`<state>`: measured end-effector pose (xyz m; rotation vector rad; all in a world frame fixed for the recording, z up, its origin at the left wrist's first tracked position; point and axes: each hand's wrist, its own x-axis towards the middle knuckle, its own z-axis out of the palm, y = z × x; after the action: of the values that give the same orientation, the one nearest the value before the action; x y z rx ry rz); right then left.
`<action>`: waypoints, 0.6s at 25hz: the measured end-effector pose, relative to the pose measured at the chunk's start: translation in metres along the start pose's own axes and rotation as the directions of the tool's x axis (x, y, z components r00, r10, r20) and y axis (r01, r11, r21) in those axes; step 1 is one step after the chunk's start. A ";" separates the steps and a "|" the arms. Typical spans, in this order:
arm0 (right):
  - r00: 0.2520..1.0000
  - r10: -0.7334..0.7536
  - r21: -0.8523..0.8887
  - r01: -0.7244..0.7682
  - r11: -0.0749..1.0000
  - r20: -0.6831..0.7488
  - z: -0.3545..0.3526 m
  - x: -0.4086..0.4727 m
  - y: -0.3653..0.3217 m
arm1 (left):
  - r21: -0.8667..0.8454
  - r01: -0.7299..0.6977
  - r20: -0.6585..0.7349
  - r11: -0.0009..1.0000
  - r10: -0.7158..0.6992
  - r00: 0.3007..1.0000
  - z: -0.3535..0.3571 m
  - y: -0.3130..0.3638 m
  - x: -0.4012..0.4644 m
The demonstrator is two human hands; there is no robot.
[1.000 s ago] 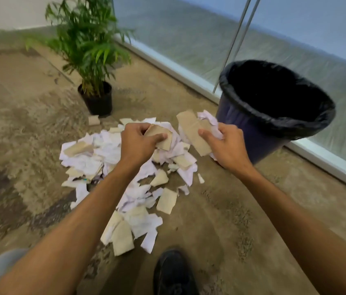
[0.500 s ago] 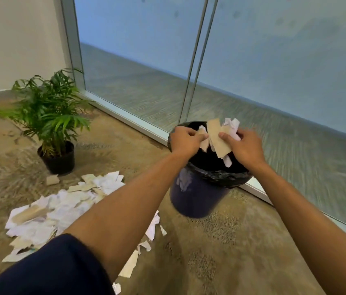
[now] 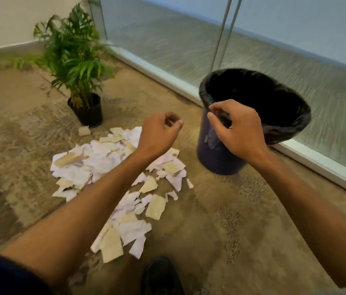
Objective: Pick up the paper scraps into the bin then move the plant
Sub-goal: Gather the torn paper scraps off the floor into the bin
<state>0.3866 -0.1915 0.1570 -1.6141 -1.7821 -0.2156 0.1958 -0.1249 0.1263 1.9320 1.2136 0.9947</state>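
Torn white and tan paper scraps (image 3: 112, 179) cover the carpet's middle; your hands are empty.
Your left hand (image 3: 157, 135) hovers above the heap and your right hand (image 3: 234, 133) before the blue bin with black liner (image 3: 252, 116), fingers loosely curled, holding nothing. Gathering is underway; next, scoop another handful. Beyond stands the green potted plant (image 3: 76, 60), unmoved.

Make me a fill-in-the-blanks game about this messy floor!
1. The paper scraps lie on the ____.
2. The bin has a ____ bag inside.
3. The plant grows in a black ____.
4. Both the left hand and the right hand hold ____.

Missing words: floor; black; pot; nothing
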 end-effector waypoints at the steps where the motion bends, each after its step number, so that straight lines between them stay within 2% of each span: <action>1: 0.997 -0.037 0.007 0.036 0.999 0.069 0.015 -0.008 -0.008 | 0.030 0.031 0.008 0.999 -0.032 0.999 -0.012 -0.021 -0.020; 4: 0.949 -0.040 0.036 0.030 0.999 0.314 0.065 -0.036 -0.022 | 0.115 0.150 0.074 0.982 -0.159 0.984 -0.041 -0.079 -0.081; 8: 0.769 0.015 0.061 -0.069 0.996 0.639 0.132 -0.088 -0.025 | 0.327 0.220 0.169 0.919 -0.286 0.943 -0.055 -0.141 -0.148; 12: 0.652 0.073 0.037 -0.154 0.987 0.755 0.174 -0.129 -0.020 | 0.598 0.158 0.270 0.785 -0.383 0.883 -0.046 -0.169 -0.178; 15: 0.523 0.071 -0.036 -0.076 0.996 0.850 0.194 -0.138 -0.022 | 0.770 0.110 0.277 0.628 -0.485 0.830 -0.034 -0.177 -0.175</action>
<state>0.2865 -0.1986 -0.0600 -1.9539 -2.3840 0.7896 0.0390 -0.2174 -0.0472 2.2197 1.7174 -0.2333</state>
